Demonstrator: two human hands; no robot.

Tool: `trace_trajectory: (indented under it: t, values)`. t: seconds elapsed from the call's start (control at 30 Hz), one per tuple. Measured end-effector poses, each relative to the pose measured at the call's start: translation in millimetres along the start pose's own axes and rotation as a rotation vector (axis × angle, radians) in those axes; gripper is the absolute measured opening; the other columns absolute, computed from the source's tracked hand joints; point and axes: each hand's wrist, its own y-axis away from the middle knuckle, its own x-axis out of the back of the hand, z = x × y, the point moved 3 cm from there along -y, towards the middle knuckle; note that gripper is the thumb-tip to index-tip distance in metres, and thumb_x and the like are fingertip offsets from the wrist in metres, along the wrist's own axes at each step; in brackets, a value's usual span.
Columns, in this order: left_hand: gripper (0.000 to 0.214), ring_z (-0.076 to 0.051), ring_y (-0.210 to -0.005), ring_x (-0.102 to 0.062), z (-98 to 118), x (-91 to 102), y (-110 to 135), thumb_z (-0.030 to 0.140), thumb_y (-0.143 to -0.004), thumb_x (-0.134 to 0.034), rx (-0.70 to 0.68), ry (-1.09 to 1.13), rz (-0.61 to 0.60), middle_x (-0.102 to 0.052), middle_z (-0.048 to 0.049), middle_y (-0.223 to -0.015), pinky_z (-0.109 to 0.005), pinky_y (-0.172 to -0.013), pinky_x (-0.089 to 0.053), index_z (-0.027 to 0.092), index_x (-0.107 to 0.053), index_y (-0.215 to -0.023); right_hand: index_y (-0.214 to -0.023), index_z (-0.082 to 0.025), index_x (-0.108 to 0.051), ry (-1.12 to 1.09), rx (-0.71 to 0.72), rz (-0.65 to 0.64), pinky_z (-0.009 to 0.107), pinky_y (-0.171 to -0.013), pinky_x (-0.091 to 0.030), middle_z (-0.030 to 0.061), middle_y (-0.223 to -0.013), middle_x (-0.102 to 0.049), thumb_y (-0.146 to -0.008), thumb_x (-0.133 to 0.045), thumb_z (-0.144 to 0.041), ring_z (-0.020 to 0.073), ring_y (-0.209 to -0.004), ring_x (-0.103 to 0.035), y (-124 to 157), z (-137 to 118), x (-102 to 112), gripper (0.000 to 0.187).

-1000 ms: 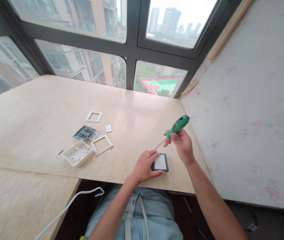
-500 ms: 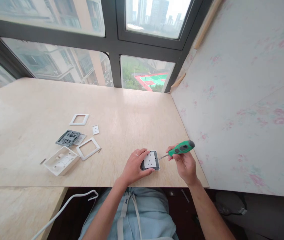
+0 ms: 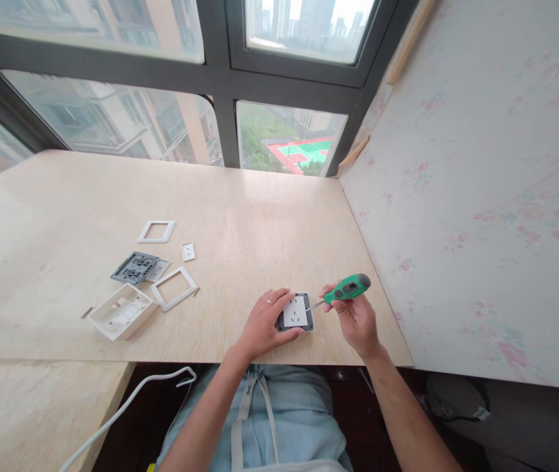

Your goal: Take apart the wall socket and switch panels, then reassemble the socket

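Note:
A wall socket, with a white slotted face in a dark grey frame, lies near the counter's front edge. My left hand grips it from the left, thumb along the near side and fingers over the far side. In my right hand is a screwdriver with a green and grey handle, held slanted. Its metal tip meets the right edge of the socket's white face. Whether the tip sits in a gap there is too small to tell.
On the counter to the left lie a white mounting box, a grey socket back, two white frames and a small white socket insert. A papered wall bounds the right side. A white cable hangs at front left.
My right hand has moved left with the screwdriver, bringing its tip from the socket's grey rim to the edge of the white face. My left hand keeps its hold.

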Motion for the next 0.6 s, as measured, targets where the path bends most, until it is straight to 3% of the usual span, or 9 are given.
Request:
trace_trajectory:
  t: [0.3,0.43,0.6]
  values:
    - [0.070,-0.028,-0.134,-0.045,1.1,0.4,0.8,0.055,-0.083,-0.068,-0.002,-0.001,0.011,-0.049,-0.0119,-0.144,-0.048,-0.116,-0.032,0.022,-0.047,-0.140,-0.107,-0.021,-0.059,0.071,0.007,-0.037,0.036,-0.075,-0.057,0.0078,-0.103,-0.068,-0.099,-0.052,-0.023,0.0171,-0.080,-0.067,4.3,2.7,5.0,0.011]
    - [0.070,-0.029,-0.134,-0.045,1.0,0.7,0.8,0.056,-0.082,-0.068,0.000,0.001,0.012,-0.049,-0.0118,-0.143,-0.049,-0.116,-0.032,0.023,-0.047,-0.140,-0.104,-0.021,-0.062,0.239,0.105,-0.042,0.037,-0.081,-0.057,0.0073,-0.098,-0.072,-0.093,-0.064,-0.025,0.0213,-0.092,-0.069,-2.2,-9.6,4.9,0.013]
    - [0.069,-0.028,-0.133,-0.046,2.0,0.4,-0.2,0.056,-0.083,-0.068,-0.011,0.008,0.015,-0.050,-0.0113,-0.144,-0.049,-0.117,-0.031,0.024,-0.046,-0.141,-0.099,-0.021,-0.061,0.335,0.161,-0.015,0.033,-0.072,-0.056,0.0043,-0.089,-0.071,-0.086,-0.072,-0.030,0.0185,-0.079,-0.067,-11.4,-22.0,-0.3,0.019]
